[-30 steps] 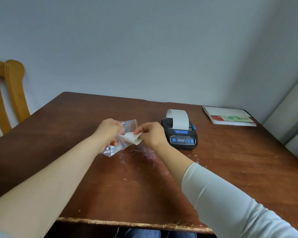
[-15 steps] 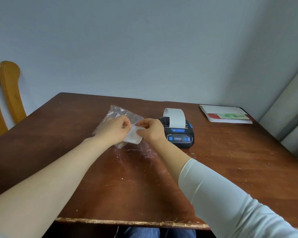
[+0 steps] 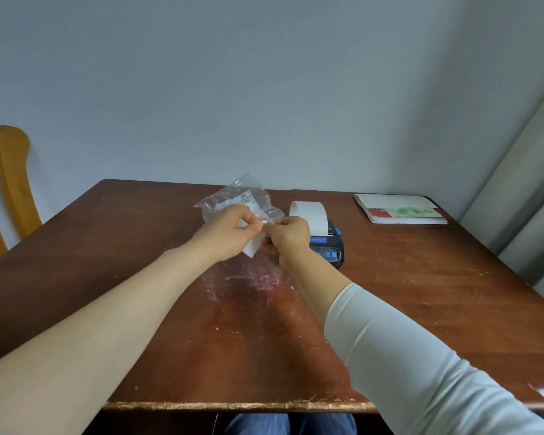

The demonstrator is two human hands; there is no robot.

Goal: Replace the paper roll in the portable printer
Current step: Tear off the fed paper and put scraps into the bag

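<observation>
Aloft: bag, L hand, R hand

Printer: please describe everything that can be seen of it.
The printer is a small black box, plastic by its look, with blue buttons on its front and a blue tab on its right side. A white paper strip rises from its top and arches over. It sits flat on the brown table, right of centre. The right hand, holding a clear bag, hides its left end; whether they touch cannot be told.
</observation>
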